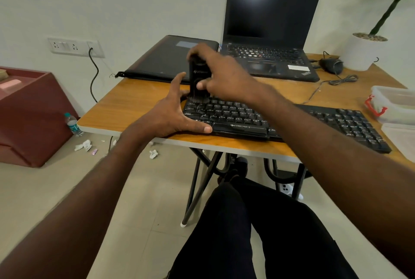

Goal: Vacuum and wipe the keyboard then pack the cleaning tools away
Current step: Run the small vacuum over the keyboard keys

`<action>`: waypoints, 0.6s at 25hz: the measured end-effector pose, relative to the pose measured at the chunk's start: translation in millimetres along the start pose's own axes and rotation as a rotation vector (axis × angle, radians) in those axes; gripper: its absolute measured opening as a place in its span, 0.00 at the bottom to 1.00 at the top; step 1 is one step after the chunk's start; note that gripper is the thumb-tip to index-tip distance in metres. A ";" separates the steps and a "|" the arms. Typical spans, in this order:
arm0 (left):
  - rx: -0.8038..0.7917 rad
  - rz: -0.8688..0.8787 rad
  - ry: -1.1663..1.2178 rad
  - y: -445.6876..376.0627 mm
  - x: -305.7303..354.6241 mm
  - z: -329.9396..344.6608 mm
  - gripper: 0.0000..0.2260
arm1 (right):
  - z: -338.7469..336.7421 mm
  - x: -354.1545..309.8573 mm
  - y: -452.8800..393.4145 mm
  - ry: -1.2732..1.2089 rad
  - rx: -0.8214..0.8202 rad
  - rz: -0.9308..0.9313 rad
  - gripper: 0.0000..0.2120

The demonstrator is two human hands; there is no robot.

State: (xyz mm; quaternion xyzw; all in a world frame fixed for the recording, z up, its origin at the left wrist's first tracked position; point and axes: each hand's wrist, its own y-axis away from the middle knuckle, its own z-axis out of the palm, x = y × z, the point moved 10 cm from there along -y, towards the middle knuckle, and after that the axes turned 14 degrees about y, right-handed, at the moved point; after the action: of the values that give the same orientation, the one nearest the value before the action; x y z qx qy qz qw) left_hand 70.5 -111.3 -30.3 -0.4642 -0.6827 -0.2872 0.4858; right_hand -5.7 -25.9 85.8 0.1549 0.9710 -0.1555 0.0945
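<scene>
A black keyboard [292, 126] lies along the front of the wooden table [134, 99]. My right hand [222, 76] grips a small black handheld vacuum [197, 76], held upright with its brush end down on the keys at the keyboard's far left corner. My left hand [173, 112] brackets the keyboard's left end, thumb up near the vacuum and a finger stretched along the front edge. Its fingers look straight.
An open black laptop [269, 32] and a black sleeve [166, 58] sit at the back. A mouse [331, 65] with its cable, a white plant pot [361, 52] and clear plastic boxes [395, 103] stand at the right. On the floor lie paper scraps, a bottle [71, 124] and a maroon box [29, 112].
</scene>
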 end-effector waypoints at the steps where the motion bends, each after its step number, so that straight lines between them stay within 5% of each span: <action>1: -0.002 0.004 -0.004 -0.3 0.3 0.4 0.67 | 4.8 -2.8 3.8 0.013 -0.011 -0.037 0.30; 7: 0.007 -0.016 -0.041 2.1 1.9 -0.3 0.71 | -12.1 36.3 5.7 0.500 -0.211 0.108 0.29; 12: -0.004 0.007 -0.024 3.2 3.6 0.3 0.65 | -4.1 -9.2 3.7 0.158 -0.010 -0.012 0.29; 15: -0.006 0.014 -0.016 2.3 3.2 0.2 0.65 | 5.5 1.8 9.9 0.124 -0.036 -0.021 0.29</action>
State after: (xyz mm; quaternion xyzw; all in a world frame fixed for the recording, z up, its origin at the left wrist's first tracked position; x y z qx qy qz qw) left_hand 72.2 -109.1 -27.6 -0.4729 -0.6824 -0.2819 0.4808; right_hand -3.3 -18.4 77.6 0.1526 0.9792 -0.1293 0.0354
